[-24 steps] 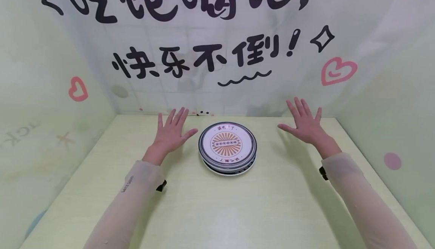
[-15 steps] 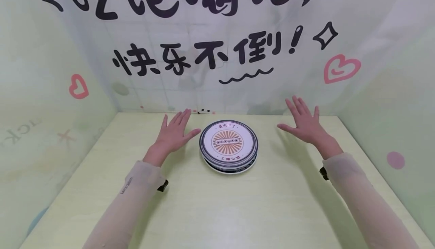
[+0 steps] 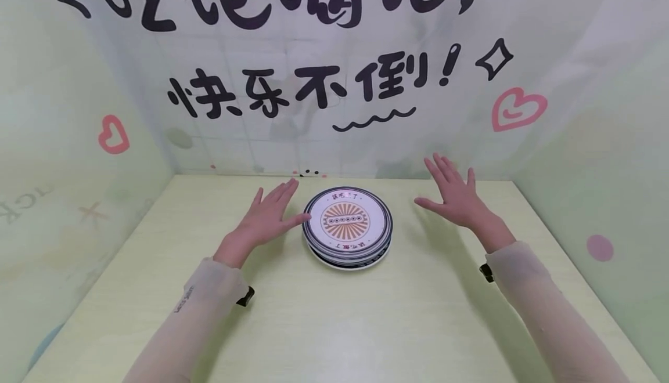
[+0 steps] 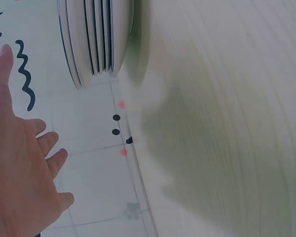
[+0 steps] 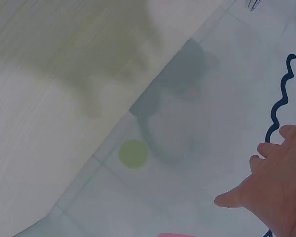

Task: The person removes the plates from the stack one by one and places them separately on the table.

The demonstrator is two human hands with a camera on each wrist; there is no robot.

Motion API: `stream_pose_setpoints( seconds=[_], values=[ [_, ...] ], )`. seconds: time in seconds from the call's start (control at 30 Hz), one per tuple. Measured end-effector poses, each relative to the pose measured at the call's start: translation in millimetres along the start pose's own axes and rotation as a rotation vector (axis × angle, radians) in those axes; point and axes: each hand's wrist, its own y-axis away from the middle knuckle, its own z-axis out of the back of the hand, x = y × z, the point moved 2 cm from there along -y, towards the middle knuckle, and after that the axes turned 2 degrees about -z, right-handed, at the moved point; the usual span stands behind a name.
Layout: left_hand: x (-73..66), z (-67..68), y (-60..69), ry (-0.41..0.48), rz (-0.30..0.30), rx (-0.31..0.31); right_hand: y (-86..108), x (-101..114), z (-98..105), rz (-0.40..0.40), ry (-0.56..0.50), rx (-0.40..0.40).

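Note:
A stack of several round plates (image 3: 346, 226) stands on the table in the head view, its top plate white with dark rings and an orange sunburst print. My left hand (image 3: 263, 217) hovers just left of the stack, fingers spread, its thumb tip by the plates' rim; whether it touches cannot be told. My right hand (image 3: 460, 197) is held in the air to the right of the stack, apart from it, fingers extended. In the left wrist view the plates (image 4: 96, 39) show edge-on beyond the left hand (image 4: 22, 173). The right hand (image 5: 278, 182) holds nothing in the right wrist view.
The pale wooden table (image 3: 334, 325) is enclosed by a back wall (image 3: 292, 151) with black lettering and by side walls on the left (image 3: 63, 156) and right (image 3: 617, 185). Each sleeve has a black device at the wrist.
Both hands have moved inward toward the plate stack, the left thumb coming up to its rim and the right hand shifting left. The plates have stayed on the table.

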Motion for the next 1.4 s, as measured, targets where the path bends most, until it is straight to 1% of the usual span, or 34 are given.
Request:
stream_pose_setpoints(
  seconds=[0.23, 0.37, 0.5, 0.73, 0.93, 1.2, 1.4],
  values=[
    [-9.1, -0.5, 7.3, 0.041, -0.031, 0.038, 2.8, 12, -3, 0.041, -0.031, -0.014],
    [-10.8, -3.2, 10.9, 0.052, -0.053, 0.048, 3.7, 23, -3, 0.072, -0.039, -0.031],
    [-13.0, -7.1, 12.7, 0.060, -0.069, 0.062, 4.1, 34, -1, 0.093, -0.040, -0.031],
    [-16.0, -13.2, 14.5, 0.075, -0.068, 0.081, 4.1, 51, -1, 0.138, -0.050, -0.015],
    [-17.5, -16.5, 15.6, 0.096, -0.075, 0.093, 5.1, 57, -8, 0.157, -0.048, 0.008],
    [-17.9, -21.4, 15.4, 0.096, -0.076, 0.091, 5.2, 66, -14, 0.172, -0.082, 0.006],
    [-19.1, -25.4, 14.6, 0.102, -0.076, 0.096, 4.3, 72, -19, 0.178, -0.104, 0.041]
  ],
)
